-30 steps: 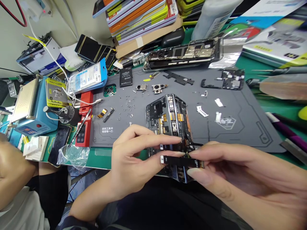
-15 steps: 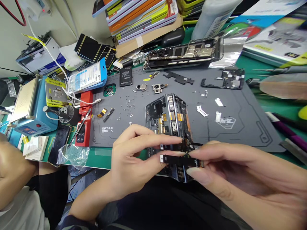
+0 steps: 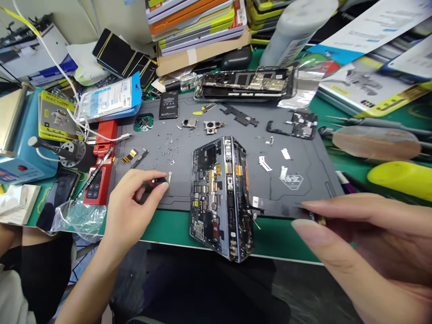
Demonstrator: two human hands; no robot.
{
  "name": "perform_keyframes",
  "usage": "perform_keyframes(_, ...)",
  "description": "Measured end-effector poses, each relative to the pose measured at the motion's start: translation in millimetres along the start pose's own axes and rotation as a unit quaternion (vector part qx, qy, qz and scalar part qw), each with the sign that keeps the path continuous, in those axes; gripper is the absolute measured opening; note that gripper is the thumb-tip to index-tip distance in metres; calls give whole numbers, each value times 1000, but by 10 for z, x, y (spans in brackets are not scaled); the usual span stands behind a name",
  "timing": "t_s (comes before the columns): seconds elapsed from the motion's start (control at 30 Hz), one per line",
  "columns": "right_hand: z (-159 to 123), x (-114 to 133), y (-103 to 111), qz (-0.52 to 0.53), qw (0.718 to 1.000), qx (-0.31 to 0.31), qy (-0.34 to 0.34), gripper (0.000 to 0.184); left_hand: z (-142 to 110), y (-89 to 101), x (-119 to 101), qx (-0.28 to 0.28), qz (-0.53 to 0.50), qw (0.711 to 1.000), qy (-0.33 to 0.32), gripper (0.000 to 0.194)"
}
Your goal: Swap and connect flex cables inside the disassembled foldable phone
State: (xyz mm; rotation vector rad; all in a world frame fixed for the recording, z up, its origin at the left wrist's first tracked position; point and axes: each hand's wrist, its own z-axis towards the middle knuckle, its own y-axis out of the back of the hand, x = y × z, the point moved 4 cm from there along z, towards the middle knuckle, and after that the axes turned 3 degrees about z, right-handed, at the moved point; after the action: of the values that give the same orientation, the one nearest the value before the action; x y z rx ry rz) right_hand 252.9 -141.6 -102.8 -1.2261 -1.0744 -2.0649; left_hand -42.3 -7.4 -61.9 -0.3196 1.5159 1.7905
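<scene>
An opened foldable phone with bare circuit boards lies at the front edge of a grey work mat. My right hand pinches the end of a black flex cable that stretches right from the phone's middle. My left hand has its fingertips closed on a small dark part on the mat, left of the phone, beside a tiny metal piece.
Loose screws, camera modules and brackets lie scattered on the mat. A second stripped phone frame lies behind. A red tool, a blue machine and a plastic bag stand left; boxes are stacked at the back.
My left hand left the cable and moved left onto the mat, closing on a small part. My right hand pulled the flex cable out to the right. The view shifted.
</scene>
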Motion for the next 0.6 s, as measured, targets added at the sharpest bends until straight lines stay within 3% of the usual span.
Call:
perform_keyframes(0.2, 166, -272, 229, -12, 999, 37, 22, 44, -58, -44, 22, 25, 89, 995, -21, 17)
perform_keyframes(0.4, 218, -348, 246, -36, 997, 57, 28, 44, -118, -30, 70, 18, 149, 987, -59, 33)
perform_keyframes(0.5, 242, -329, 217, -47, 996, 73, 33, 43, -166, -13, -19, -14, 159, 983, -85, 29)
perform_keyframes(0.6, 290, -304, 202, -59, 993, 91, 39, 43, -254, -23, -202, -30, 105, 986, -128, 25)
